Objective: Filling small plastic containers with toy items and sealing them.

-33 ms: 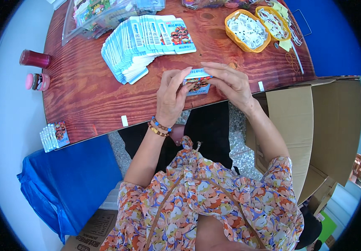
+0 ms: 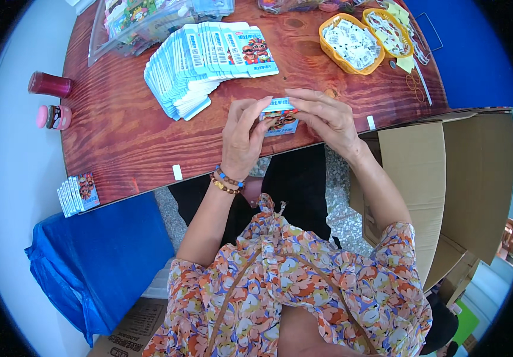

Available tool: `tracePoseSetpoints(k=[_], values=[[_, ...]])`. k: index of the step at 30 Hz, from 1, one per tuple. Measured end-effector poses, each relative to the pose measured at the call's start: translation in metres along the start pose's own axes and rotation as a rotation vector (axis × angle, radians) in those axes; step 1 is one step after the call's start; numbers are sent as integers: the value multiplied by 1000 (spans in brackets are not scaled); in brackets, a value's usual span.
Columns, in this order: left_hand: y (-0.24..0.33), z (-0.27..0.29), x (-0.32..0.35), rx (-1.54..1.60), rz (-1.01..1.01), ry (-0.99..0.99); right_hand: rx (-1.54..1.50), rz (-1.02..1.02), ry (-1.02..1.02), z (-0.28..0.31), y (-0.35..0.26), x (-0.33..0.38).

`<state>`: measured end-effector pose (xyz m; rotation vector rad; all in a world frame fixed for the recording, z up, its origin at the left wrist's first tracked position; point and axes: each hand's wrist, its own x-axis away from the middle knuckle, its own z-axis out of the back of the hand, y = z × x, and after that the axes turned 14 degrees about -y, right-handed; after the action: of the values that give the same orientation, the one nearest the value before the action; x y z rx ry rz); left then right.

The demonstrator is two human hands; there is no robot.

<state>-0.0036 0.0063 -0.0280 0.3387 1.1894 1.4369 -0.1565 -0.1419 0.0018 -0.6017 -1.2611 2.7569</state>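
Between my hands, close to the table's near edge, is a small light-blue printed card box [image 2: 281, 123] with colourful cartoon figures on its front. My left hand [image 2: 243, 128] grips its left side, thumb on the front and fingers along the top. From the right, my right hand [image 2: 327, 118] pinches the upper right corner, its fingertips over the top flap. The hands hide both ends of the box. Just beyond them lies a fanned pile of flat light-blue printed cartons [image 2: 209, 59], the front one showing similar figures.
Two yellow baskets [image 2: 332, 52] of small white pieces stand at the far right. A clear plastic bin [image 2: 127, 43] is far left, with a red jar [image 2: 50, 84] and pink jar [image 2: 54, 117] nearer. Several small boxes [image 2: 78, 193] line the left corner. An open cardboard carton [image 2: 414, 178] adjoins the table's right.
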Motion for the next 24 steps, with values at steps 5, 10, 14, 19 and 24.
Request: tracePoseSetpoints(k=[5, 10, 14, 19, 24], values=[[0, -4, -5, 38, -37, 21, -43, -6, -55, 15, 3, -3], [4, 12, -1, 29, 1, 46, -39, 10, -110, 12, -4, -20], [25, 26, 5, -58, -69, 59, 67, 28, -136, 14, -36, -19], [42, 53, 45, -55, 34, 90, -202, -42, -257, -18, -54, -27], [20, 186, 102, -760, 330, 373, -35, -87, -212, -38, -35, -35]])
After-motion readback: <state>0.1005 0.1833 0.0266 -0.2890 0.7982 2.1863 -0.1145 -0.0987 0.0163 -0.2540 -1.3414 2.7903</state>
